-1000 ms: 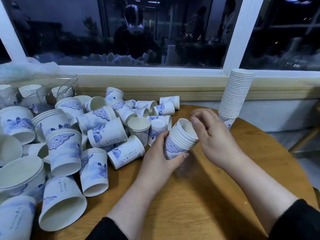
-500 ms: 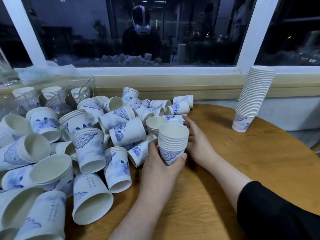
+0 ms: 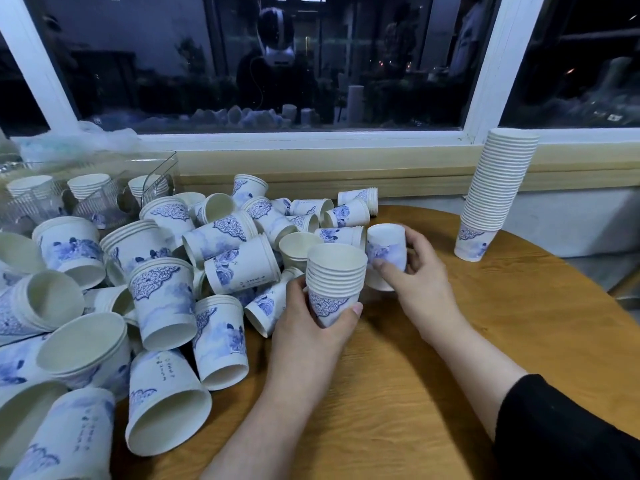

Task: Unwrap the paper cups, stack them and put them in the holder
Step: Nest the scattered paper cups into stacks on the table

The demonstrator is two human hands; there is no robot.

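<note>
Small dark handwritten-style characters are running down the sides of several paper cups in the pile (image 3: 138, 289), but they are showing too small and blurred to read; the rest of the printing is blue floral and cloud-shaped ornament on white. No brand name is showing anywhere.

The left hand (image 3: 311, 327) is gripping a short stack of nested cups (image 3: 335, 282) upright, mouth upward, just above the round wooden table (image 3: 450, 393). Its thumb is curling round the front of the lowest cup's wall near the base, and the other fingers are wrapping the far left side, so the blue ornament is sitting between thumb and fingers while the ringed rims are standing clear above them.

The right hand (image 3: 415, 271) is holding a single cup (image 3: 385, 252) just right of that stack, nearly touching it. The cup is standing bottom-up, its flat base uppermost. The thumb is pressing across its near wall and the fingers are curling round the far right side.

The loose pile of tumbled cups and short stacks is covering the table's left half. A tall stack of cups (image 3: 491, 199) is standing upright at the table's far right edge, well apart from both hands. A clear holder (image 3: 152, 178) with cups inside is sitting behind the pile, below the window (image 3: 277, 64).
</note>
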